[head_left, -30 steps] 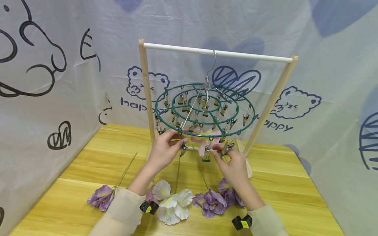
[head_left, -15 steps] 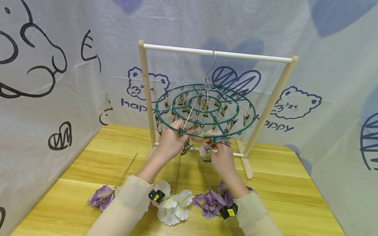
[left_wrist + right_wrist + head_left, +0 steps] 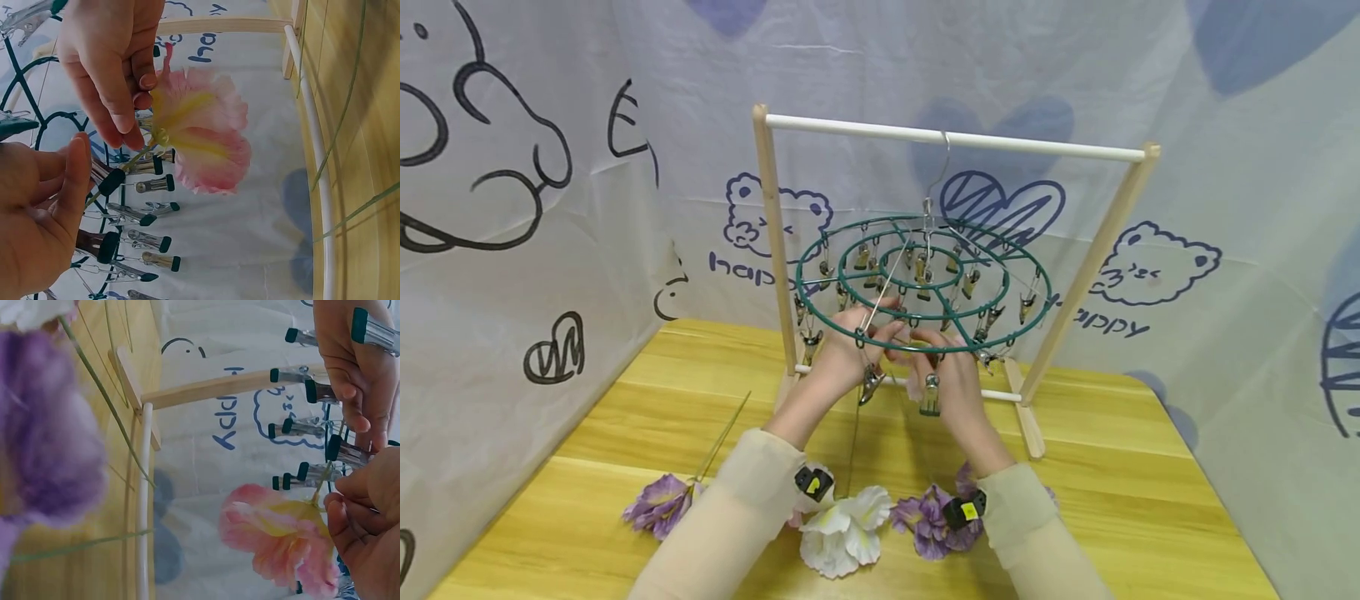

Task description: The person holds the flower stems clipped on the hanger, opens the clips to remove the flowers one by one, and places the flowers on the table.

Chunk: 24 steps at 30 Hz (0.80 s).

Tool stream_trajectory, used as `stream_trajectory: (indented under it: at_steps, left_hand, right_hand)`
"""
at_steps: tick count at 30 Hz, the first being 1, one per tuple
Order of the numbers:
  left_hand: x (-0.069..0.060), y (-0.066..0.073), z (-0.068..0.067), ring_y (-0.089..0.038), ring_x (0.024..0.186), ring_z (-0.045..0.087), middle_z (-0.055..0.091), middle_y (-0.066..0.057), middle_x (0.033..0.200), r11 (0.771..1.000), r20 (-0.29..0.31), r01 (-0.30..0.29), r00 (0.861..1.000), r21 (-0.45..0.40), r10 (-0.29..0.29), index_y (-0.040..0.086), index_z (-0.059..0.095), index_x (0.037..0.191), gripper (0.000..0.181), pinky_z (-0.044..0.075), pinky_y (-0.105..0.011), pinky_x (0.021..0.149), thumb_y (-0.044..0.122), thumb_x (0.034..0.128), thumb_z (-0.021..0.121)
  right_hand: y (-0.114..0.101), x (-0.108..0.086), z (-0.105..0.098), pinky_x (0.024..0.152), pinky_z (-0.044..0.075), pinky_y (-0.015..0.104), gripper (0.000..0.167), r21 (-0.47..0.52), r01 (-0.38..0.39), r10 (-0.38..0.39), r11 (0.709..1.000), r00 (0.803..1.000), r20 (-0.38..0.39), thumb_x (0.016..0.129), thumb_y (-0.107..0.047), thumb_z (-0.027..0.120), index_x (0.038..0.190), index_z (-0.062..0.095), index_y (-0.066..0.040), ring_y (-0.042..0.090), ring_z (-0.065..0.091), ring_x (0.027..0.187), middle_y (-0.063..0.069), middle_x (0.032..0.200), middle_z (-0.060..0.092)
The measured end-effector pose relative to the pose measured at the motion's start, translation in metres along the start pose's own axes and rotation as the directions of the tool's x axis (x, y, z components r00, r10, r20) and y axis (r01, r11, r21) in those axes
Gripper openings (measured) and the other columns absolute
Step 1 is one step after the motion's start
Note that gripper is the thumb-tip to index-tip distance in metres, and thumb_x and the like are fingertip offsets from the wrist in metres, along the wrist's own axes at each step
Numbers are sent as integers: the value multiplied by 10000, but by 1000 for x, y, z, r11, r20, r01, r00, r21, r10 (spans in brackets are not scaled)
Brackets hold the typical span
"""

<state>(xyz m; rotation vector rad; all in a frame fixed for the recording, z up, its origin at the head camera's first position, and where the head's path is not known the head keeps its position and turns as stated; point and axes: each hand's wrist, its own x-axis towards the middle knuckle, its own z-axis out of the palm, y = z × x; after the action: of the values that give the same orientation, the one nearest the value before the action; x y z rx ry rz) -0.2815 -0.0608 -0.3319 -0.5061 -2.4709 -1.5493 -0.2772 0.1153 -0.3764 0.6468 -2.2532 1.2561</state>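
A pink artificial flower [image 3: 206, 140] with yellow streaks lies sideways below the green round clip hanger [image 3: 1000, 343]. My right hand [image 3: 375, 515] curls its fingers at the base of the bloom and pinches there. Further along the stem, my left hand [image 3: 40, 215] appears to pinch it, though the contact is partly hidden behind the thumb. A metal clip [image 3: 347, 451] with a green tip sits between the two hands, and the stem [image 3: 132, 161] passes against that tip. Whether the clip bites on the stem is unclear. In the head view the hanger partly covers both hands.
The hanger hooks over the white bar [image 3: 850, 127] of a wooden stand [image 3: 1097, 267] and carries several dangling clips. A white flower [image 3: 842, 533], purple flowers [image 3: 928, 521] and another purple flower [image 3: 658, 504] lie along the front of the wooden table [image 3: 1120, 475].
Both hands have moved inward under the hanger and closer together around the pink flower. The right hand has shifted left from beside the front-right clip.
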Motion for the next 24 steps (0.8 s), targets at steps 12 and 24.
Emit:
stream_trajectory:
  at_steps: [12,24]
  left_hand:
    - [4,-3,4,-133,481,574,747,-125,989,1000,1,21,1000,12,-21,89,665,1350,341,494,-262,431,247,1047,656]
    - [3,2,1,-161,443,545,665,-79,662,989,27,109,994,-98,-107,107,675,1318,293,457,-254,407,252,1069,620]
  right_hand:
    - [0,7,-5,868,587,535,192,-192,107,-106,976,994,15,1016,-96,637,1146,767,-42,373,656,1027,153,1094,763]
    - [-3,10,-9,889,586,529,147,-295,72,-38,953,992,121,996,-81,683,1091,796,-91,343,624,1054,119,1080,729]
